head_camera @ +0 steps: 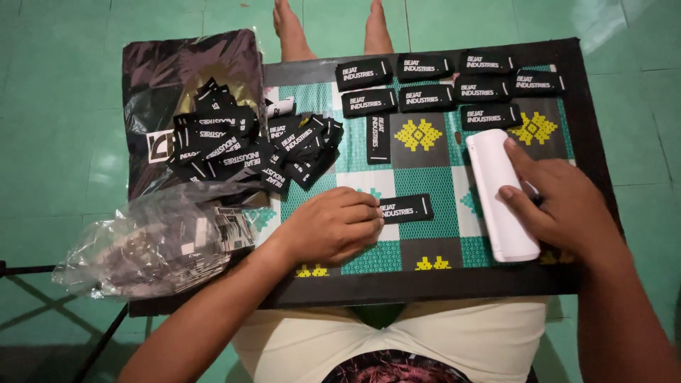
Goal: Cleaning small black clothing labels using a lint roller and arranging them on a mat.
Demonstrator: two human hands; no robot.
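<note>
**Black labels spread across a checkered board**

Black woven label [405, 209] lies near the board's [425, 284] front edge, pinned at its left end by the curled left hand [332, 227]. The right hand [567, 206] grips a white oblong device [500, 195] by the right edge. Labelled rows [454, 89] line the far edge; a loose heap [248, 145] fills the left corner. Open squares remain mid-board.

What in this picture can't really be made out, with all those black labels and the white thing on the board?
Head view:
- Left hand: its fingertips cover the left end of the single black label.
- Right hand: hides the right side of the white device, so how it is held is unclear.
- Clear plastic bag: glare and creases blur its contents.
- Label pile: lower pieces are buried.
- Board: the pile covers its left part.
</note>
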